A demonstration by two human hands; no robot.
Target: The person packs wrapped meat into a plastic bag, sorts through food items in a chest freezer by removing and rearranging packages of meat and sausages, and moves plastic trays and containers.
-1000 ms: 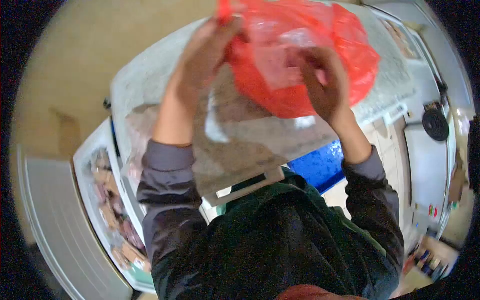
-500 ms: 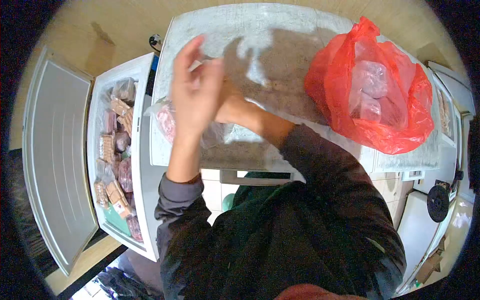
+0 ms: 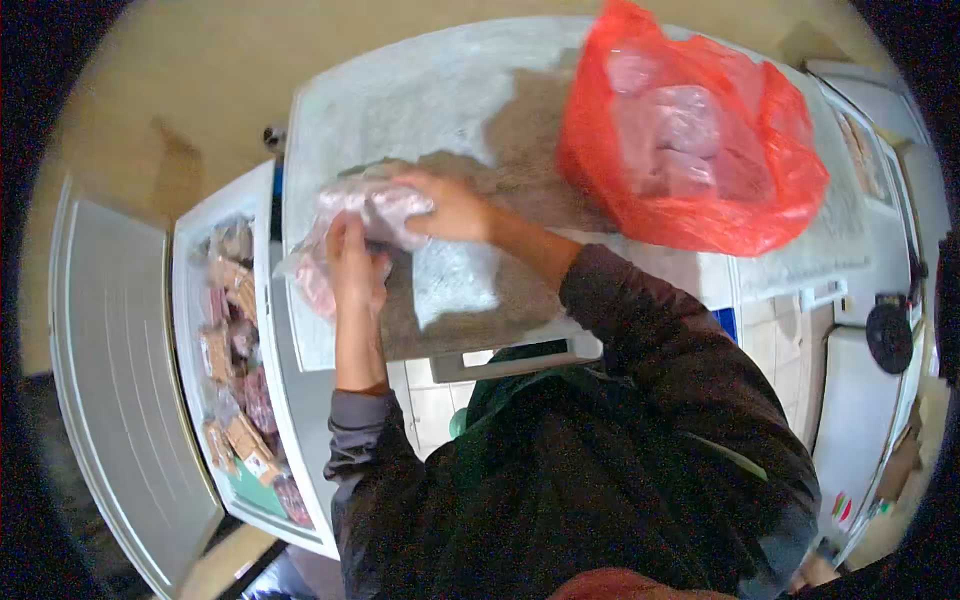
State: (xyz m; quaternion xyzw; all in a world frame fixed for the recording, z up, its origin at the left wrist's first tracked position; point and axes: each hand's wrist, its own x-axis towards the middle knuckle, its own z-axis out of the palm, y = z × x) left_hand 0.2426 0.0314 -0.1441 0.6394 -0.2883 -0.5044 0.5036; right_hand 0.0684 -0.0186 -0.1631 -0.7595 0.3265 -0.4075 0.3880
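Observation:
Clear plastic bags of pinkish meat (image 3: 375, 193) lie at the left part of the white, worn tabletop (image 3: 455, 275). My right hand (image 3: 450, 208) grips the right end of the upper bag, thumb and fingers around it. Close to it, my left hand (image 3: 353, 262) is closed on the front of the same plastic, with another pink portion (image 3: 315, 283) showing to its left. My fingers cover part of the bags, so I cannot tell whether they are joined.
A red plastic bag (image 3: 590, 140) stands open at the right, with clear-wrapped packs (image 3: 685, 125) inside. To the left, an open chest freezer (image 3: 270, 330) holds several packs of food, its lid (image 3: 130, 370) swung outward. A black round object (image 3: 889, 335) is at the far right.
My hands have come down from a raised, blurred position above the table and moved apart onto the bags of meat. The whole view has shifted slightly.

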